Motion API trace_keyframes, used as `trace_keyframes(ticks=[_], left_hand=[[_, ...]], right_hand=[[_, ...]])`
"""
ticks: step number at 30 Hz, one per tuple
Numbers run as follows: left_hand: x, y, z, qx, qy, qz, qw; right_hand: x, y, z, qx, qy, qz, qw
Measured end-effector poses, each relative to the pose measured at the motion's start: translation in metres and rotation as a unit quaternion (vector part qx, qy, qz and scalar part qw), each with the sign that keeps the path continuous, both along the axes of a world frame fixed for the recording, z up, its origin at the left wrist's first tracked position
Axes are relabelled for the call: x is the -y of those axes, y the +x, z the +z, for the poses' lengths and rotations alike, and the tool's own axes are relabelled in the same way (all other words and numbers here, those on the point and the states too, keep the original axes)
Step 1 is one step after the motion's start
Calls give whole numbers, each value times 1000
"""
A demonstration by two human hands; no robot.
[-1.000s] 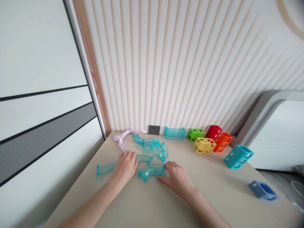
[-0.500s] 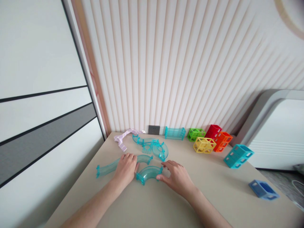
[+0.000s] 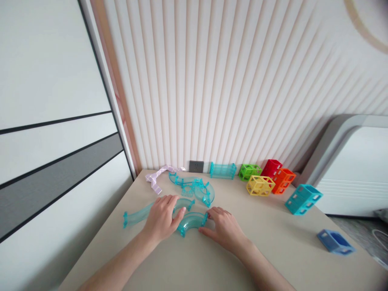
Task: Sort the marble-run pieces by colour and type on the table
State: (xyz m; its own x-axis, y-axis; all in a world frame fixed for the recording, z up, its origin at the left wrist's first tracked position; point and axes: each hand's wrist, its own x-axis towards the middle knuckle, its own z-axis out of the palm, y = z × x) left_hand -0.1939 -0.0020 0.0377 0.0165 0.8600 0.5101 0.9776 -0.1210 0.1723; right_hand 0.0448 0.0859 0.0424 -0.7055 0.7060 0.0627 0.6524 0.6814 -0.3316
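A curved clear teal track piece (image 3: 194, 220) lies on the table between my hands. My right hand (image 3: 222, 226) has its thumb and fingers closed around the right end of this curve. My left hand (image 3: 163, 216) is at its left end, the thumb over that end and the fingers curled; what they grip, if anything, is hidden. A longer teal track (image 3: 138, 217) runs beneath or behind my left hand, its far end showing beyond the fingers. Just behind is a cluster of joined teal pieces (image 3: 203, 192).
On the table (image 3: 260, 258), a lilac strip (image 3: 155, 182) lies back left. A teal rack (image 3: 223, 170) leans by the wall. To the right are green (image 3: 250, 171), yellow (image 3: 260, 186), red (image 3: 272, 168), orange (image 3: 283, 180), teal (image 3: 304, 199) and blue (image 3: 336, 242) blocks.
My left thumb has lifted and moved right over the left end of the curved piece. My right fingers have closed in slightly on its right end.
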Motion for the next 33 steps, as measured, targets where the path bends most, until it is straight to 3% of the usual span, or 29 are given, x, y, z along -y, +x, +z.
trace_keyframes(ticks=[5, 15, 22, 27, 33], left_hand=[[19, 16, -17, -54, -12, -31, 998], [19, 21, -45, 20, -22, -12, 999], [19, 19, -50, 34, -20, -1, 999], [17, 20, -51, 58, -23, -2, 998], [15, 20, -51, 65, -44, 0, 997]], right_hand=[[0, -2, -3, 2, 1, -7, 1000], [-4, 3, -5, -1, 36, 5, 999], [-22, 10, -12, -148, 96, -25, 984], [-33, 6, -30, -143, 69, -44, 986], [-48, 11, -35, -144, 48, -80, 985]])
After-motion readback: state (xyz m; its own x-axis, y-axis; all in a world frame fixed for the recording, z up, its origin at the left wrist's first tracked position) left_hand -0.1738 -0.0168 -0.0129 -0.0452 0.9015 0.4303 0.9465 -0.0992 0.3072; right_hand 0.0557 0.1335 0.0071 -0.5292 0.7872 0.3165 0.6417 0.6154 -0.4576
